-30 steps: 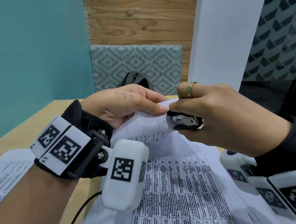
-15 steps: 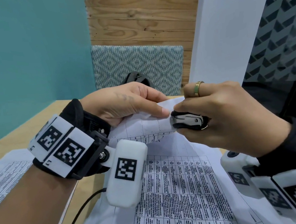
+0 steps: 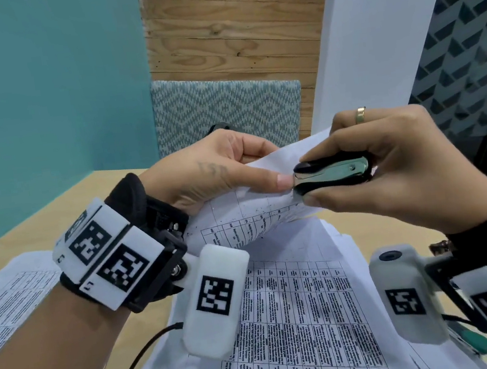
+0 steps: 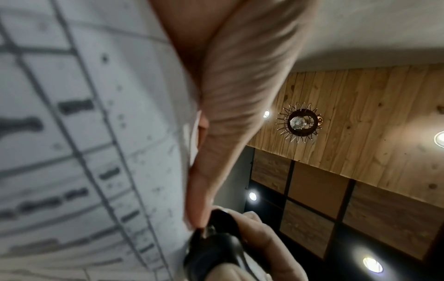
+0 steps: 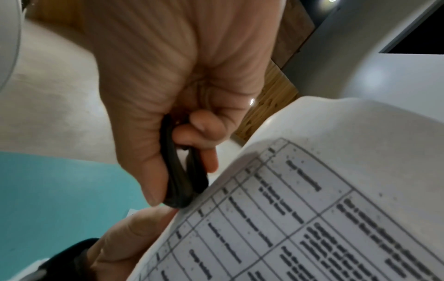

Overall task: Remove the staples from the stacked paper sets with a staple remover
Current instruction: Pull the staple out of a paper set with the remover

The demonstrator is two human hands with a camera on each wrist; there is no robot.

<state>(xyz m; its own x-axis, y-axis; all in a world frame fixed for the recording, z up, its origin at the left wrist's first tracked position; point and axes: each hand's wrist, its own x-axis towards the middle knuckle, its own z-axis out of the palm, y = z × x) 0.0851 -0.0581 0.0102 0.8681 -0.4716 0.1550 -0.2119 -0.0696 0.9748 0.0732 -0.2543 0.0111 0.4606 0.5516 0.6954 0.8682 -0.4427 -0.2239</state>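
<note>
Head view: you have the paper lifted off the stack, its top corner raised to the centre of the frame. Your left hand comes in from the left and pinches that corner, thumb on the near face, thumb tip touching the remover's nose. Your right hand comes in from the right, curled round the remover, index finger over the top, thumb under. The tool's long axis runs left to right across the frame, its nose pointing left into the paper edge, so the corner lies straight off the tool's tip and between your two hands. The handles look squeezed nearly together. The staple itself is hidden at the nose; I can't tell whether it is caught.

Left wrist view: the sheet fills the left half, blurred. Your thumb runs down the middle of the frame, pressed on the paper, and its tip meets the black remover at the bottom centre.

Right wrist view: your right hand fills the upper left, clenched on the remover, which angles down to the right onto the sheet's edge at the centre. The paper spreads to the lower right.

My read: the pull wants to go rightward, away from your left pinch.
</note>
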